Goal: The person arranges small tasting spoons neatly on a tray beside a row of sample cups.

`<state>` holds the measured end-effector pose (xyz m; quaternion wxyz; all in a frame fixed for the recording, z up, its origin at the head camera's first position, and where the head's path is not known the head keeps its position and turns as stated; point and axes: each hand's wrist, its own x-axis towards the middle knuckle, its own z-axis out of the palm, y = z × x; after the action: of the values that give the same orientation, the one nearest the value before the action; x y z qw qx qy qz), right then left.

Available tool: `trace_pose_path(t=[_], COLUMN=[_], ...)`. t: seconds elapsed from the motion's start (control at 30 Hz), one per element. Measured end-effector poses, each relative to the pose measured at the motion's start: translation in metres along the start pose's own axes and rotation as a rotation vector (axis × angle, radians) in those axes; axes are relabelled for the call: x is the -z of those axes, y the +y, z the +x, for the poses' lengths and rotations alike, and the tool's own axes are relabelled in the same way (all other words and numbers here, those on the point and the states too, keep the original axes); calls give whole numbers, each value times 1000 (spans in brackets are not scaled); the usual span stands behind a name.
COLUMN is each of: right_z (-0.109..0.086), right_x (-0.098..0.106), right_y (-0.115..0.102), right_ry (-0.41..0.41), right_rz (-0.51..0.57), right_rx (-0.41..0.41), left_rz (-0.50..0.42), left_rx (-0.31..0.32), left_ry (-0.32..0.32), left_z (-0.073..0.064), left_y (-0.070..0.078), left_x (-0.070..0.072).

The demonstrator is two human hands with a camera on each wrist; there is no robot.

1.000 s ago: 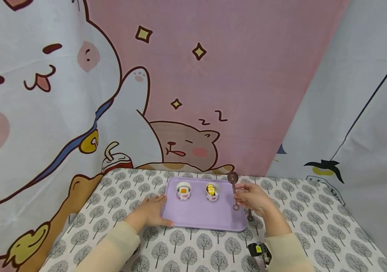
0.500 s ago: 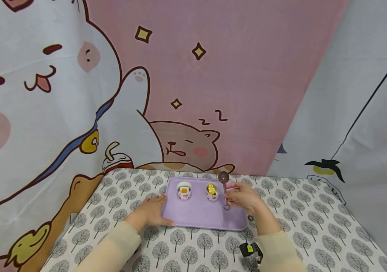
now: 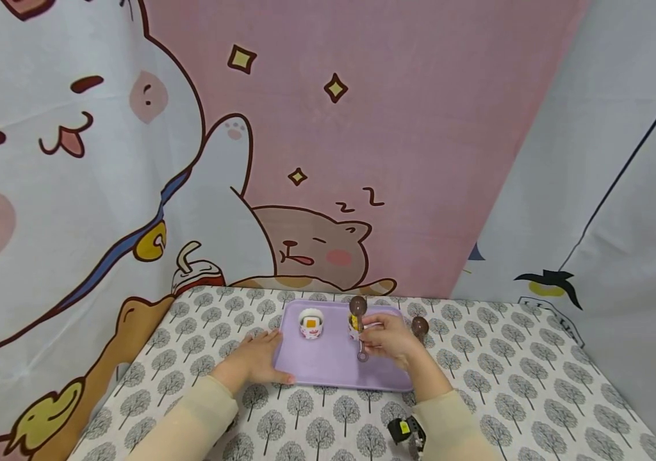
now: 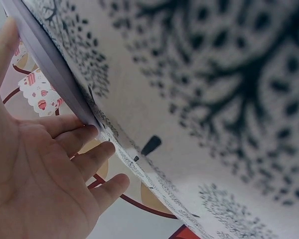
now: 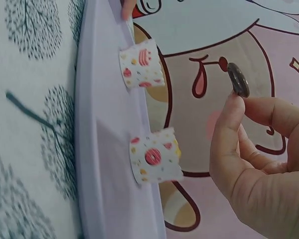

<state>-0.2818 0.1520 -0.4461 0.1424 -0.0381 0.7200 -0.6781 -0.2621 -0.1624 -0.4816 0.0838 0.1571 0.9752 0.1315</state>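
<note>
R hand pinches a brown scoop by the handle, bowl end up, right over the cup w/ yellow filling on the purple tray. Long axis near vertical in head view, handle ring toward the person. L hand spread flat, fingers against tray's near-left edge, steadying. Looks like the scoop-into-cup step; next move prob needs bowl tipped down into cup, w/o knocking it. Second cup sits left.

Bright, even light, soft shadows; both wrist views blur close up.
</note>
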Motion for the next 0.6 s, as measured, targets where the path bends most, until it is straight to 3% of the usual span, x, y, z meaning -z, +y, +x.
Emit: trace_pose_path(t=[0.33, 0.6], right_z=[7, 14], right_x=[-19, -31], right_y=[5, 10], right_ry=[-3, 43], right_rz=[35, 45], right_rx=[6, -15], left_rz=[-7, -5], left_rx=[1, -1], left_ry=[-3, -7], left_z=[-1, -3], left_y=[0, 2], left_x=[0, 2])
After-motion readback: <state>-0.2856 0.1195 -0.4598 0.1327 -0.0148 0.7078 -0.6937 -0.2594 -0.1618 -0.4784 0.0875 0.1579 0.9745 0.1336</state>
